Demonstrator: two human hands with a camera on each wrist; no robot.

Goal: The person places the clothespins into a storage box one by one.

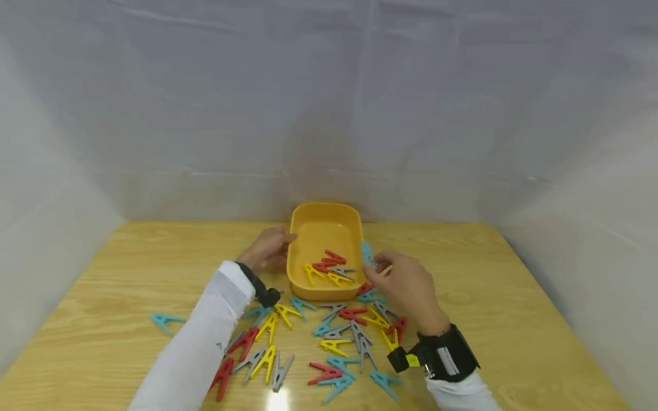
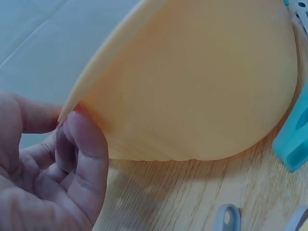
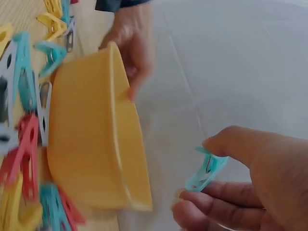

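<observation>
A yellow tub (image 1: 300,251) stands on the wooden table, with several red, yellow and grey clothespins inside. My left hand (image 1: 267,249) grips its left rim; in the left wrist view the fingers (image 2: 82,159) curl against the tub's outer wall (image 2: 202,82). My right hand (image 1: 403,282) hovers by the tub's right rim and pinches a light blue clothespin (image 1: 367,254) between thumb and fingers, also visible in the right wrist view as the blue clothespin (image 3: 206,171) beside the tub (image 3: 91,159).
Several loose clothespins (image 1: 334,334) in red, yellow, grey and blue lie scattered on the table (image 1: 514,308) in front of the tub. One blue clothespin (image 1: 165,321) lies apart at the left. White sheeting walls in the table.
</observation>
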